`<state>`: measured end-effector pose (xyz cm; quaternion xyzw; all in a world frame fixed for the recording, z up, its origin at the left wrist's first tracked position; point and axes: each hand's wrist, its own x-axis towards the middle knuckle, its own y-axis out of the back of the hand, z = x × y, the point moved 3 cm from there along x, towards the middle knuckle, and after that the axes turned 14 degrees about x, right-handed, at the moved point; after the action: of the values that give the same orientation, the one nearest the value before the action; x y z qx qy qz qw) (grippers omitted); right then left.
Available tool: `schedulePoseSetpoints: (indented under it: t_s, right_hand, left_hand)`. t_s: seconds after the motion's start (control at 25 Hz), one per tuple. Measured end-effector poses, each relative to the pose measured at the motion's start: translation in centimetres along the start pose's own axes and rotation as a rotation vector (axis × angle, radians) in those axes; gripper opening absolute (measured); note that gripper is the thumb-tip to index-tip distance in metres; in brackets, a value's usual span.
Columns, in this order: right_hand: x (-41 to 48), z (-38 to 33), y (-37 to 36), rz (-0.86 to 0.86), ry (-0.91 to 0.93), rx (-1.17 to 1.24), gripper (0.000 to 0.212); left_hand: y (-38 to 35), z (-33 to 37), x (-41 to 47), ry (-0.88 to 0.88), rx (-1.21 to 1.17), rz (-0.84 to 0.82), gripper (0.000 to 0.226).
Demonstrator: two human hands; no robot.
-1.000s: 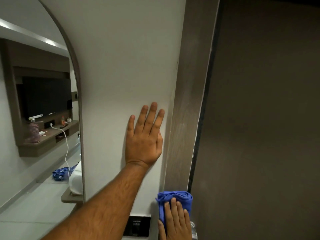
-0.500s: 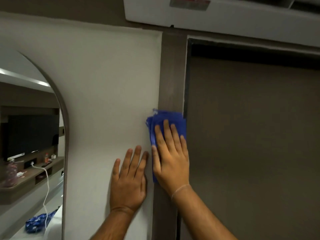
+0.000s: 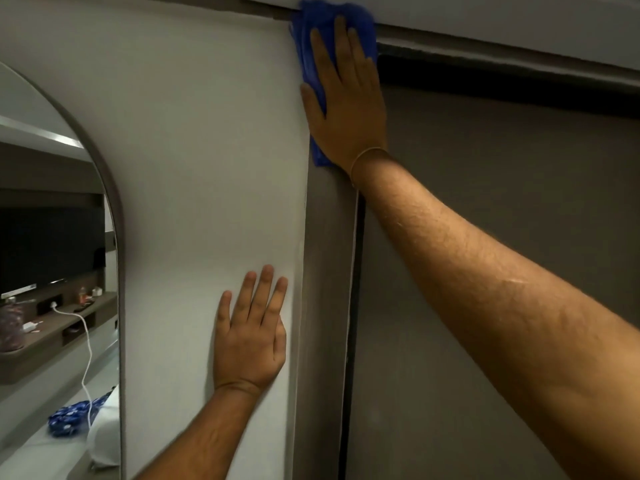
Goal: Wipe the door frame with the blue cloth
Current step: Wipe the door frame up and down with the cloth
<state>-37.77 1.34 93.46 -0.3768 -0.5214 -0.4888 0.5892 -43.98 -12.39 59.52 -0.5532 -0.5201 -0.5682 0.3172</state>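
The door frame (image 3: 325,306) is a brown wood-grain upright strip between the white wall and the dark door. My right hand (image 3: 346,98) lies flat on the folded blue cloth (image 3: 308,46), pressing it against the frame's top left corner, just under a white unit. Most of the cloth is hidden beneath the palm. My left hand (image 3: 251,334) rests flat on the white wall, fingers together, just left of the frame and well below the cloth. It holds nothing.
The dark brown door (image 3: 485,306) fills the right side. A white unit (image 3: 485,26) runs above the frame. An arched mirror (image 3: 52,271) at the left reflects a shelf, a white cable and a blue patterned item.
My right hand has slid the cloth up the frame from low down to the top corner. The view tilted upward. The left hand stayed flat on the wall.
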Motion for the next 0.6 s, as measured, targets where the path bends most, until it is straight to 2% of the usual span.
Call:
schedulePoseSetpoints:
  t_s: [0.12, 0.2, 0.44, 0.6]
  right_hand:
    - [-4.8, -1.0, 0.0, -0.048, 0.021, 0.015, 0.065]
    - [-9.8, -1.9, 0.2, -0.14, 0.005, 0.043, 0.067]
    - [-27.6, -5.2, 1.2, -0.325, -0.011, 0.096, 0.07]
    - [-39.6, -6.6, 1.0, -0.424, 0.016, 0.121, 0.08]
  left_hand:
    - [0.1, 0.0, -0.2, 0.008, -0.009, 0.006, 0.073]
    - [0.2, 0.1, -0.1, 0.01, -0.004, 0.012, 0.074]
    - [-0.3, 0.0, -0.3, 0.028, -0.024, 0.034, 0.078]
    - [-1.0, 0.0, -0.3, -0.008, 0.064, -0.01, 0.076]
